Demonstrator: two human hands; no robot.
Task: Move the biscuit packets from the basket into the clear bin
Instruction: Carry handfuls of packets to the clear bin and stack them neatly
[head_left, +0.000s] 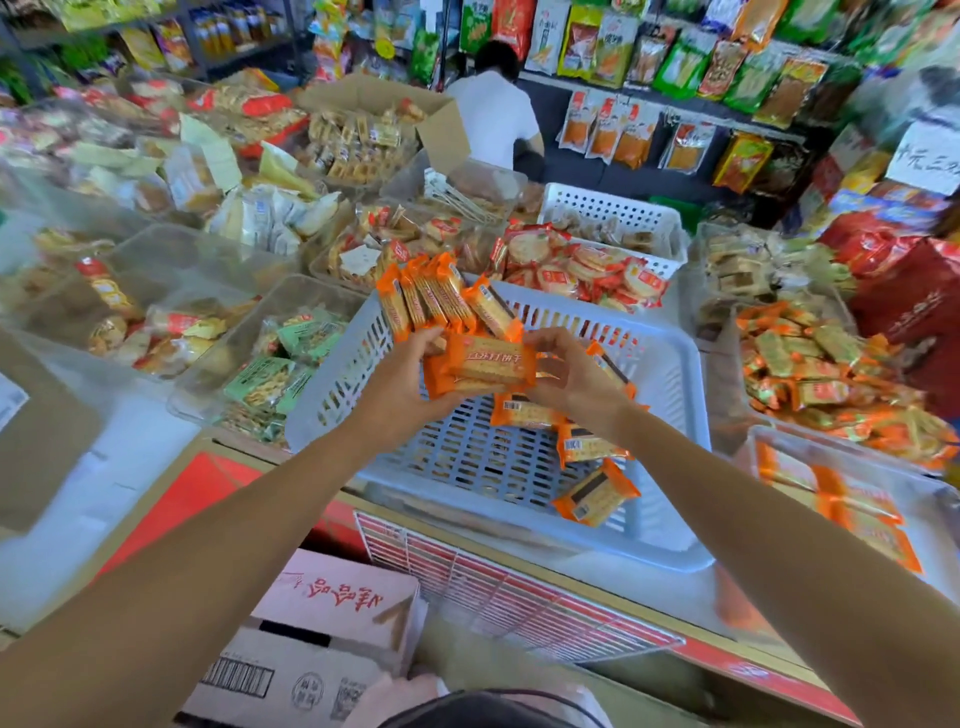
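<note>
I am watching both hands working over the pale blue-grey perforated plastic basket (696, 415). The left hand (410, 374) is gripping a bundle of orange foil-wrapped biscuit packets (488, 364), fingers curled round their lower ends. The right hand (571, 379) is pinching the right end of the packet lying across the front, fingers bent round it.

I am judging these packets to be light and flat, with slick wrappers and brittle biscuits inside. A fanned bundle is likely to slide apart, and hard squeezing could crack the contents. Clamping across the flat faces near the middle seems safer than holding the crimped ends.

Counting now: about five packets are standing fanned above the left hand, and two seem to be lying crosswise in front, so roughly seven are held. Four loose packets (595, 499) are lying along the basket's right side, one partly hidden behind the right hand.

The clear plastic bin (810, 441) is sitting just to the right of the basket, already holding a few orange packets that are too blurred to count.
</note>
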